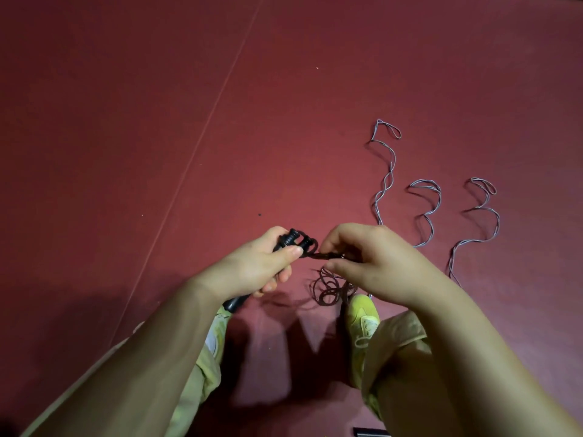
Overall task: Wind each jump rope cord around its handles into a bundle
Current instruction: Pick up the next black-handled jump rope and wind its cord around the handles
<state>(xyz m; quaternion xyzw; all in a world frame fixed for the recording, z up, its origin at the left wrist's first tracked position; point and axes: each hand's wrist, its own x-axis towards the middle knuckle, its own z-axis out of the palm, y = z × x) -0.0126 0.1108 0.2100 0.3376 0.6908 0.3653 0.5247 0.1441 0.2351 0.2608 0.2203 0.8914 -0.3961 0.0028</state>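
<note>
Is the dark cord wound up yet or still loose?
Mostly loose: the dark cord hangs in tangled coils below the right hand, with only a loop at the handles the left hand grips.

Black handles (271, 257) held together, dark cord (331, 287) dangling in loose coils below.

Two hands show, the left hand (252, 266) and the right hand (375, 263). The left hand grips two black handles (71, 239) side by side. One dark cord (329, 287) hangs coiled just below the right hand. Three grey cords lie on the red floor (157, 105) to the right of the hands: a first grey cord (386, 171) nearest them, a second grey cord (426, 209) beyond it, and a third grey cord (476, 222) farthest out. Their handles are hidden. One yellow shoe (362, 316) shows plainly below the right hand. Two forearms and two trouser legs fill the lower frame.
</note>
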